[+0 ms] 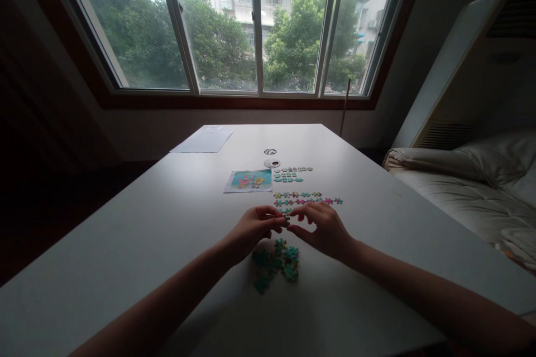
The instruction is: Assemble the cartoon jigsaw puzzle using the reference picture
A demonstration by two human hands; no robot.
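Note:
My left hand (256,227) and my right hand (320,227) meet fingertip to fingertip over the white table (146,234), both pinched on small jigsaw pieces (287,216) held between them. Just below my hands lies a loose pile of teal puzzle pieces (276,263). Beyond my fingers run joined rows of puzzle pieces (307,198), and a further small cluster of pieces (291,174) sits behind them. A colourful reference picture (249,181) lies flat to the left of those rows.
A sheet of paper (203,140) lies at the table's far left. Two small round lids (271,157) sit near the far middle. A bed with pale bedding (469,178) stands to the right. A wide window (251,28) is behind the table.

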